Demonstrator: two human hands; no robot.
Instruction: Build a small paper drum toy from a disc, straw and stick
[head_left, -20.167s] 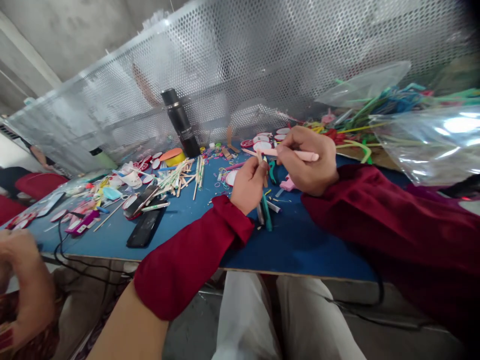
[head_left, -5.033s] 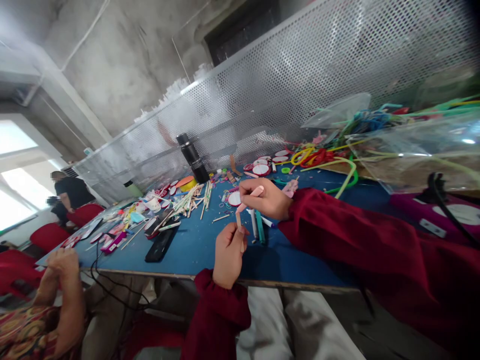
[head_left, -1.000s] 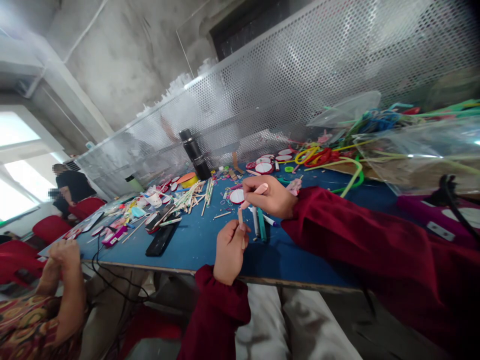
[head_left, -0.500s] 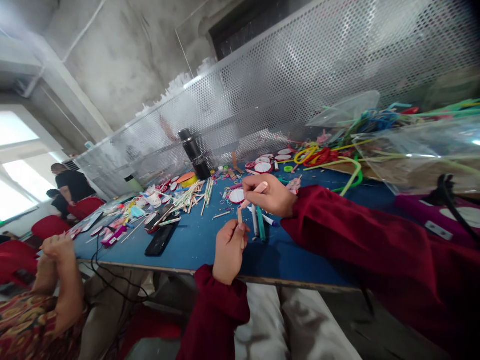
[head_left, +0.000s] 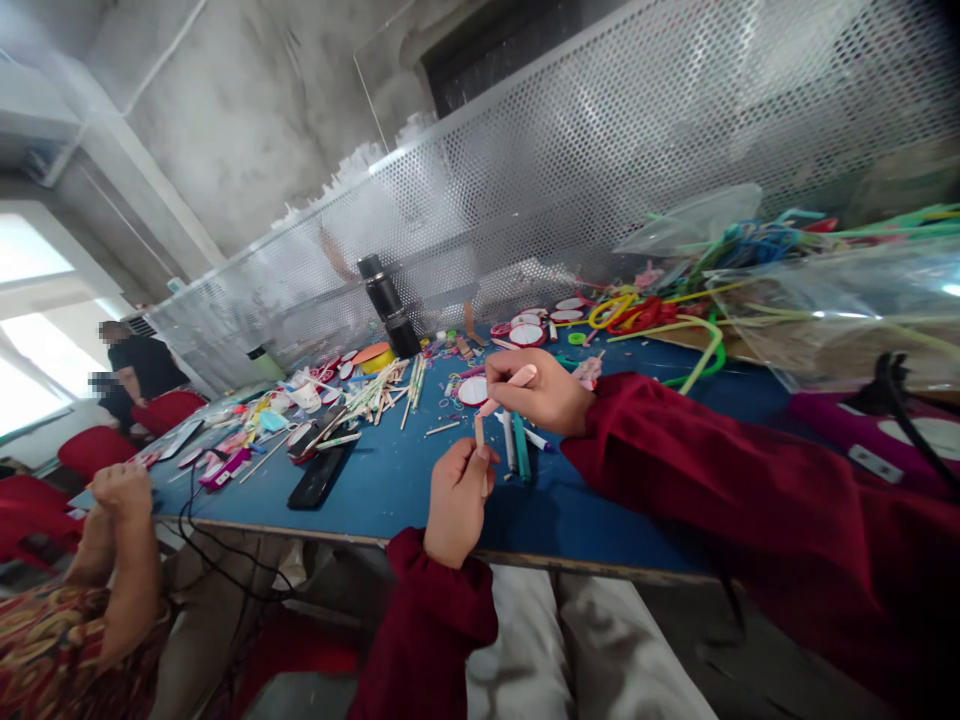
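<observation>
Upright in my left hand (head_left: 457, 505) is a flat, light wooden stick (head_left: 481, 432), pinched between thumb and fingers. My right hand (head_left: 547, 388) is closed around a slim pink pen-like stick (head_left: 523, 376). Its lower tip meets or nearly meets the top of the wooden stick; I cannot tell whether they touch. Just beyond and below the right hand, a grey marker (head_left: 510, 445), a teal marker (head_left: 522, 455) and a white pen with a blue end (head_left: 538, 440) lie on the blue table (head_left: 405, 490). A white disc with a red rim (head_left: 472, 391) lies behind the hands.
A black bottle (head_left: 388, 305) stands near the perforated metal screen (head_left: 525, 200). Left of me are a pile of paper sticks (head_left: 382, 390), a black phone (head_left: 321, 482) and cables. Coloured tubes (head_left: 637, 315) and a purple box (head_left: 847, 430) are at right. Another person's hands (head_left: 124, 490) are at left.
My hands keep nearly the same pose, still with the pink stick's tip at the wooden stick's top. The other person's hands at left have shifted slightly.
</observation>
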